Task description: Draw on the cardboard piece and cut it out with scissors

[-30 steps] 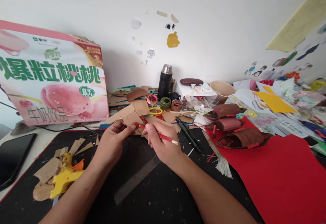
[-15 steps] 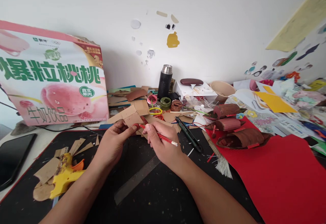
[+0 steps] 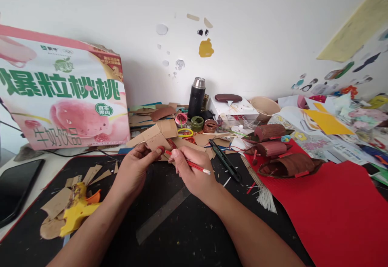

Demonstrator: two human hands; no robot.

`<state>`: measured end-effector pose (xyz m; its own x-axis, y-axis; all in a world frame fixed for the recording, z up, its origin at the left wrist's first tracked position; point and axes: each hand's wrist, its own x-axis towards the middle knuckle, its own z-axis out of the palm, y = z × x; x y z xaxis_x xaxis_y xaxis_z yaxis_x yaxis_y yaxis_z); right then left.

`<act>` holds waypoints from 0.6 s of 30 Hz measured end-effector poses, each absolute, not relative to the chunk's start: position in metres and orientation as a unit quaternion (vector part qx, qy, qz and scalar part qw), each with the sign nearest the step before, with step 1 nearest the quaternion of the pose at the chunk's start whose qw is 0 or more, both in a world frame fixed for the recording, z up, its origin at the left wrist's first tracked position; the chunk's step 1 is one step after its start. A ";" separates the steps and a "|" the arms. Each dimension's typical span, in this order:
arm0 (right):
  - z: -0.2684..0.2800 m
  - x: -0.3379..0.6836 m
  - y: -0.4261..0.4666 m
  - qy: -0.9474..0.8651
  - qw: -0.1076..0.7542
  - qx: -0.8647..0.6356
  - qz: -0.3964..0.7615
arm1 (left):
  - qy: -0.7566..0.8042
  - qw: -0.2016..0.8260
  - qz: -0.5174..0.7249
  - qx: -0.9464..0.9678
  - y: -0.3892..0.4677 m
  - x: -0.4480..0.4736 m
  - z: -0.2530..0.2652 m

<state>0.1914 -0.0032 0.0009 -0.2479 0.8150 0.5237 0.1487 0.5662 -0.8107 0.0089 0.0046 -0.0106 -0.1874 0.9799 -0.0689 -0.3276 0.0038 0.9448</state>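
In my right hand (image 3: 192, 166) is a red pencil (image 3: 198, 167), gripped in a writing hold. Its white eraser end points toward me, and its tip is close to my left thumb. My left hand (image 3: 141, 162) is closed in a pinch, thumb against fingers. What it pinches is mostly hidden; a bit of red shows by the thumb tip. Just beyond my fingertips are tan cardboard pieces (image 3: 157, 140) and a dark reddish-brown strip; I cannot tell whether my left hand touches them. Both forearms reach over the black mat (image 3: 182, 234).
A yellow glue gun (image 3: 77, 210) lies left on cardboard scraps. Right of my hands are a dark green utility knife (image 3: 224, 159) and brown boat-shaped models (image 3: 287, 165) on red corrugated sheet (image 3: 339, 210). Paint jars (image 3: 197, 123) and a black thermos (image 3: 196, 99) stand behind. A large drink carton (image 3: 63, 109) stands left.
The pencil and my right hand have shifted very slightly left and down. My left hand keeps its pinch in nearly the same place.
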 end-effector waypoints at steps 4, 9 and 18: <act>-0.001 0.191 -0.003 -0.700 0.524 -0.344 0.342 | 0.474 0.525 0.616 0.347 0.005 0.008 -0.012; -0.002 0.192 0.001 -0.635 0.545 -0.370 0.403 | 0.486 0.511 0.615 0.354 0.006 0.006 -0.010; -0.011 0.194 0.015 -0.589 0.542 -0.391 0.455 | 0.497 0.511 0.568 0.411 0.005 0.005 -0.011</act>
